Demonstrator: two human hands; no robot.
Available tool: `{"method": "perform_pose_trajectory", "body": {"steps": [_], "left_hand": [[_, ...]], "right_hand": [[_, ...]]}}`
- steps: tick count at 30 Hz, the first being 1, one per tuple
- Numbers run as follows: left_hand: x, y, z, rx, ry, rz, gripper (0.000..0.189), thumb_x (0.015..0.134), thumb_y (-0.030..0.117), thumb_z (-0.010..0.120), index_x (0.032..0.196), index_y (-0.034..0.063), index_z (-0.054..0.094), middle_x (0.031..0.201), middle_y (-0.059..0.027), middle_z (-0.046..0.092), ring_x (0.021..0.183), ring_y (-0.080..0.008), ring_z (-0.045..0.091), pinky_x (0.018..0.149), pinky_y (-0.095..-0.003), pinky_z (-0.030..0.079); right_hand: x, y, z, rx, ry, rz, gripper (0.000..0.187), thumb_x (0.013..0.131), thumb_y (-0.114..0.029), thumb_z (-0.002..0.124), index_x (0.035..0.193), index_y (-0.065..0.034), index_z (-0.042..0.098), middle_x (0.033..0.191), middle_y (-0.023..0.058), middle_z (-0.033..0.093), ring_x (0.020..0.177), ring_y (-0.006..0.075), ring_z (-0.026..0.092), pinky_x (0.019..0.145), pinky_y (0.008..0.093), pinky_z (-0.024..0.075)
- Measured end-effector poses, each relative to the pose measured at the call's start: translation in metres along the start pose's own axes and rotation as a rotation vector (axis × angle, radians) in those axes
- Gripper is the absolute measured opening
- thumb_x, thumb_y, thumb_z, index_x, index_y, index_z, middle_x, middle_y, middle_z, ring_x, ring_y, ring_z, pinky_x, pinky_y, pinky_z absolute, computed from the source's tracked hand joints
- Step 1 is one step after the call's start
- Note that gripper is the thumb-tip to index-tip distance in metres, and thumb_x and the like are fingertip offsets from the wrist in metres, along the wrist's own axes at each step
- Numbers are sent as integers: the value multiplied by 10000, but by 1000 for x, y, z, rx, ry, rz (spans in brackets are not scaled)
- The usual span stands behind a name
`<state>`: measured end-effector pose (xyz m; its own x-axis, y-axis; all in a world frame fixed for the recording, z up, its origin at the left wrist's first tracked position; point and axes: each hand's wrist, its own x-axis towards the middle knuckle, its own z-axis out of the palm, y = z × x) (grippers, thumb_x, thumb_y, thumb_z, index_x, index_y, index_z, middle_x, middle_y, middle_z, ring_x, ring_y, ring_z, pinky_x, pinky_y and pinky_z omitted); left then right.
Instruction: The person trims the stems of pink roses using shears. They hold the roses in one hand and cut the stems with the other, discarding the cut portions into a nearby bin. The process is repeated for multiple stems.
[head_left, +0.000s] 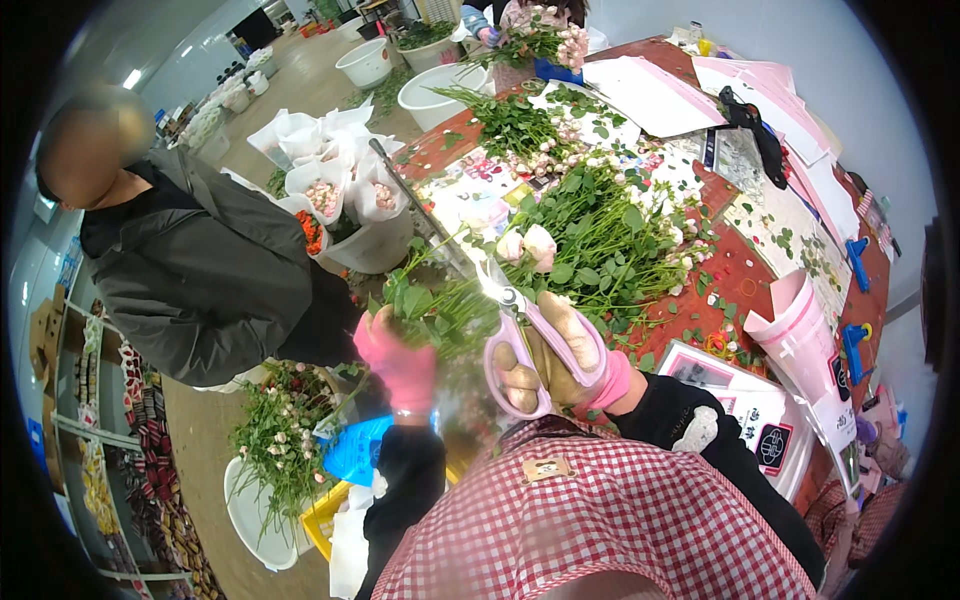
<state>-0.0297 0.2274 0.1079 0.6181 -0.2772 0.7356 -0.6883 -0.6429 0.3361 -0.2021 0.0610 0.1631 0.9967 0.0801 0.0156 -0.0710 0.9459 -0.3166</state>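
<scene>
My right hand (559, 360), in a tan-palmed glove with a pink cuff, grips floral scissors (512, 300) by their pale pink handles. The metal blades point away from me. Just beyond them are pale pink rose blooms (534, 249); whether that hand also holds their stem is unclear. My left hand (396, 364), in a pink glove, is blurred beside leafy green stems (439, 304). The picture does not settle whether its fingers close on them. A heap of cut roses with leafy stems (600, 232) lies on the red table (739, 281) past the scissors.
A person in a dark jacket (195, 262) stands close at left. Wrapped flowers (322, 199) fill a bucket beside the table. Below left are a yellow crate (322, 517) and a tub of roses (281, 442). A pink paper cone (799, 330) lies right; another person handles roses (574, 49) opposite.
</scene>
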Motion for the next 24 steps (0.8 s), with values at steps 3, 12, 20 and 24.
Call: {"method": "perform_pose_trajectory", "body": {"steps": [3,12,20,24], "left_hand": [[-2,1,1,-11,18,-1,642,579,159,700,1181,26,520,1201,-205,492,1161,-390,432,999,-467,335],[-4,3,0,10,46,87,675,565,184,740,1188,35,529,1213,-204,487,1148,-387,444,977,-465,355],[-6,-2,2,11,-57,85,572,612,105,693,1163,48,549,1174,-196,529,1121,-392,480,966,-461,373],[-1,-15,10,-167,-194,10,485,661,9,601,1144,24,561,1180,-212,557,1146,-390,496,992,-442,388]], "right_hand": [[-2,1,-5,-78,-31,-81,565,944,-574,425,1239,-101,516,944,150,634,701,237,609,612,356,522],[5,-2,-31,-107,177,-107,558,929,-629,376,1128,-143,564,841,103,587,647,186,511,588,320,444],[-4,0,-29,432,-409,51,600,907,-581,500,945,15,559,603,34,489,393,141,377,338,246,332],[-41,-17,-31,299,-478,-10,609,857,-605,568,984,-9,585,707,90,572,501,171,529,411,283,457]]}}
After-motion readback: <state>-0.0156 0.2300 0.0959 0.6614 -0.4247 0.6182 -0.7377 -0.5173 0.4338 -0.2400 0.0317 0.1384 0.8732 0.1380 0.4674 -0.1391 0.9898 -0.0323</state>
